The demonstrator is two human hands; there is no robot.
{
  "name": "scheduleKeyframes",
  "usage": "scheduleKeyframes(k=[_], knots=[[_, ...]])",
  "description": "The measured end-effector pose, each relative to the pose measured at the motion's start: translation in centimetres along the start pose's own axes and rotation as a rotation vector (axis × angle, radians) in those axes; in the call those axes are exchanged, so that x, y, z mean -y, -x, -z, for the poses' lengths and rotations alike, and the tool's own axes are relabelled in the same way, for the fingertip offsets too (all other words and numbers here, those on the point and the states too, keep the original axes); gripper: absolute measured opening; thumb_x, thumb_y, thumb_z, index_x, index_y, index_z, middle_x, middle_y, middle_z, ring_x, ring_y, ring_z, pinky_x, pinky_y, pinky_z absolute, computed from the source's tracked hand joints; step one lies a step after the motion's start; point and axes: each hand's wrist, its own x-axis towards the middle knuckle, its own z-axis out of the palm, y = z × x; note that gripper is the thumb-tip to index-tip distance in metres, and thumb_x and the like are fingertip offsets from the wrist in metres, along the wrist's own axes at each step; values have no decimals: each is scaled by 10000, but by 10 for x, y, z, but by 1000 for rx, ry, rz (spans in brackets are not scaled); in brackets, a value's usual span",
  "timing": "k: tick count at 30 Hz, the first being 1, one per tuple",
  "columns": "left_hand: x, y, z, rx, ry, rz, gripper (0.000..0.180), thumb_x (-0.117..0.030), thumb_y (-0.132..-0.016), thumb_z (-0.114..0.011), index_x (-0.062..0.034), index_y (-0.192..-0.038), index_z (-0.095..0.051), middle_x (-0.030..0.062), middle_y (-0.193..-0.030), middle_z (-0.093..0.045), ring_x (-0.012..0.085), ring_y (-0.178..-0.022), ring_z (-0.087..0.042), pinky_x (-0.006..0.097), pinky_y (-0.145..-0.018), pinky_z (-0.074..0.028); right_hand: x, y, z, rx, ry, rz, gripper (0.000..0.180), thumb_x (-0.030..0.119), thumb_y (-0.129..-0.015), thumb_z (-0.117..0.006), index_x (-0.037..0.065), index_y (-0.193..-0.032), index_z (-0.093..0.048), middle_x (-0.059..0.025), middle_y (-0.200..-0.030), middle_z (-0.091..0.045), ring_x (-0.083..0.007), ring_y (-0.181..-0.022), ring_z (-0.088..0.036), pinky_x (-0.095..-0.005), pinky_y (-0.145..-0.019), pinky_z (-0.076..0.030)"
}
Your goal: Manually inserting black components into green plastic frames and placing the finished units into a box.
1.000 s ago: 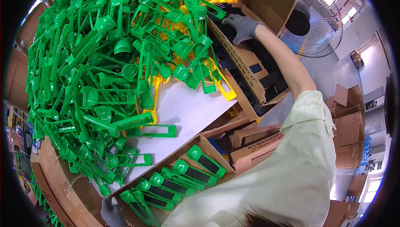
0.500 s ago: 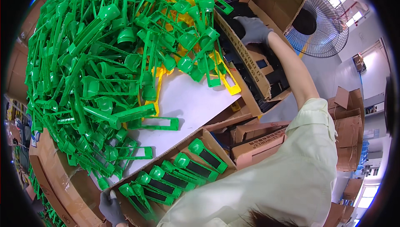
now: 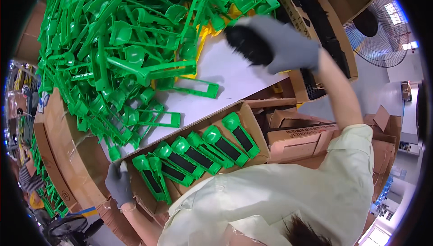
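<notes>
We see our right hand (image 3: 284, 43), grey-gloved, raised over the white table top (image 3: 225, 83) with the arm stretched up and forward from the pale sleeve (image 3: 315, 187), forearm bare between cuff and glove. The fingers curl closed around a black oblong part (image 3: 248, 43), blurred, so we cannot tell its exact shape; it sits in the grip above the table, just beside the edge of the green pile (image 3: 126, 52). That pile of green plastic frames and handles covers most of the table's left and far side, with some yellow pieces (image 3: 205, 43) under it. Our left hand (image 3: 119, 183), also grey-gloved, is low at the near left, arm bent close to the body, fingers closed on the near-left corner of an open cardboard box (image 3: 252, 128); the thumb side is hidden, so how tight the grip is we cannot tell. In that box lie assembled green brushes (image 3: 203, 151) with black inserts, side by side in a slanted row. Right of the raised hand stands a carton of black parts (image 3: 315, 16), and beyond it a floor fan (image 3: 379, 34).
</notes>
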Motion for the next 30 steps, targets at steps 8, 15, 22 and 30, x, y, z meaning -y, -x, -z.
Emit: scheduleKeyframes(k=[8, 15, 22, 30], knots=[[4, 7, 0, -23, 38, -60, 194, -147, -890, -586, -19, -1030, -625, -16, -740, -579, 29, -528, -465, 191, -465, -376, 0, -41, -92, 291, 85, -126, 990, 302, -518, -766, 132, -1392, -331, -168, -1320, -421, -344, -1218, -419, -422, -976, -412], [-4, 7, -3, -37, -3, -41, 185, -142, -890, -591, -23, -1026, -631, -28, -694, -546, 25, -531, -455, 185, -468, -358, -24, -51, -133, -120, 236, 189, 1119, 588, -495, -714, 111, -1419, -301, -165, -1443, -309, -333, -1355, -257, -472, -1107, -191], [-6, 12, 8, -22, 5, 10, 204, -144, -880, -611, -6, -1029, -635, 33, -795, -646, 47, -703, -563, 209, -630, -466, -16, -36, -126, -366, 86, 222, 827, 526, -620, -706, 119, -1300, -471, -141, -1353, -428, -311, -1266, -382, -441, -1043, -295], [-10, 23, 17, -204, 175, -188, 216, -106, -886, -593, 23, -1056, -625, 64, -936, -658, 93, -868, -579, 240, -797, -466, 12, 33, -128, -166, 118, 109, 300, 204, -726, -718, 135, -1007, -641, -60, -1043, -582, -269, -874, -606, -353, -749, -491]])
